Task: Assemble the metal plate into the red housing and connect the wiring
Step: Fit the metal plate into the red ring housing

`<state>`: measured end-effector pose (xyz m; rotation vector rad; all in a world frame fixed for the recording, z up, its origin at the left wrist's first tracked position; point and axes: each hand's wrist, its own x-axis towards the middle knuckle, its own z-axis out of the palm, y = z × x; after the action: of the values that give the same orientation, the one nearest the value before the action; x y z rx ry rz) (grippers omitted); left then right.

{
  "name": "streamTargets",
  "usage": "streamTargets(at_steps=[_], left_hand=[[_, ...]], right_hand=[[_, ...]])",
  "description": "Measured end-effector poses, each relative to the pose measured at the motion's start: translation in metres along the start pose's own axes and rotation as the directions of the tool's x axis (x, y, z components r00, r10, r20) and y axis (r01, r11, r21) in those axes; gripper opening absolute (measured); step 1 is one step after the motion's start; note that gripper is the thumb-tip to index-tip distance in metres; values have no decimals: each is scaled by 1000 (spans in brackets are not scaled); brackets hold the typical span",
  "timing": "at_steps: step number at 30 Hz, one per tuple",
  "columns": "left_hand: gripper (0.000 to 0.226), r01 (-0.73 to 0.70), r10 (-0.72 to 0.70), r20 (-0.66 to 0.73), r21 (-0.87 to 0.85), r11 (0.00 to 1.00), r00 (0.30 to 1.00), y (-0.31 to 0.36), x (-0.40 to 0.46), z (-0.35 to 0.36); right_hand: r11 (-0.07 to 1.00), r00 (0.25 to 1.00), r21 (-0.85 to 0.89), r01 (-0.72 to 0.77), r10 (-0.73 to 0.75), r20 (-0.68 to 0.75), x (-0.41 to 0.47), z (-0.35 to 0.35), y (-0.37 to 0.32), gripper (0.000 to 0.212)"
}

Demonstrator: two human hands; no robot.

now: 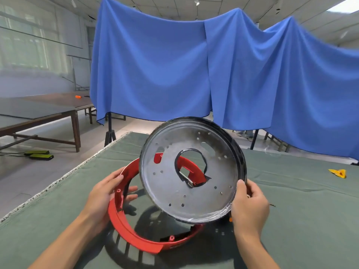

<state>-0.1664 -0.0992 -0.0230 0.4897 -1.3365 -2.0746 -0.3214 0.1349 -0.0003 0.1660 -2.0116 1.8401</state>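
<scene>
Nearest the viewer, the red housing ring (124, 230) is held tilted above the green-covered desk (301, 210), its lower edge close to or on the cloth. The left hand (104, 193) grips the ring's left wall, thumb on the upper rim and fingers curled inside. The right hand (249, 202) holds the round metal plate (192, 171) by its lower right rim, thumb on the near face and fingers curled behind. The plate is raised and tilted toward the viewer, overlapping the far side of the housing; red plastic shows through its central opening (191, 167), which is edged in black. Small holes dot the plate's face. A yellow scrap (339, 173) lies on the desk to the right, well apart. Beyond the desk hangs a blue cloth (174, 65) on stands; at far left stands a wooden table (38, 113) bearing a small orange object (78, 96).
</scene>
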Motion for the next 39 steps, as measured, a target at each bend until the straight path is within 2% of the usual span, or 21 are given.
streamTargets(at_steps=[6,8,10,14,21,28,31,39], left_hand=[[32,-56,55,50,9,998,997,-2,0,3],[30,-49,49,45,0,999,998,-4,-2,6],[32,14,-13,22,-40,999,1000,-3,-4,8],[53,83,-83,4,-53,995,997,0,-6,4],[55,107,-107,-5,13,994,994,3,-10,7],[55,111,-110,-12,76,991,994,6,-14,10],[56,100,-103,27,90,991,994,6,-14,9],[44,33,-35,78,33,999,996,10,-17,9]], right_hand=[[1000,1000,13,-2,2,5,-2,0,-1,21],[1000,998,13,-25,24,63,-1,0,-2,20],[999,991,9,-40,38,127,-1,0,-3,14],[998,965,-64,-20,36,258,-6,1,-5,6],[973,914,-132,-189,223,338,-4,4,2,15],[951,878,-60,-302,302,371,-7,5,-1,15],[962,883,-69,-264,270,385,-8,5,-1,15],[961,895,-274,33,94,436,-2,0,-1,15]])
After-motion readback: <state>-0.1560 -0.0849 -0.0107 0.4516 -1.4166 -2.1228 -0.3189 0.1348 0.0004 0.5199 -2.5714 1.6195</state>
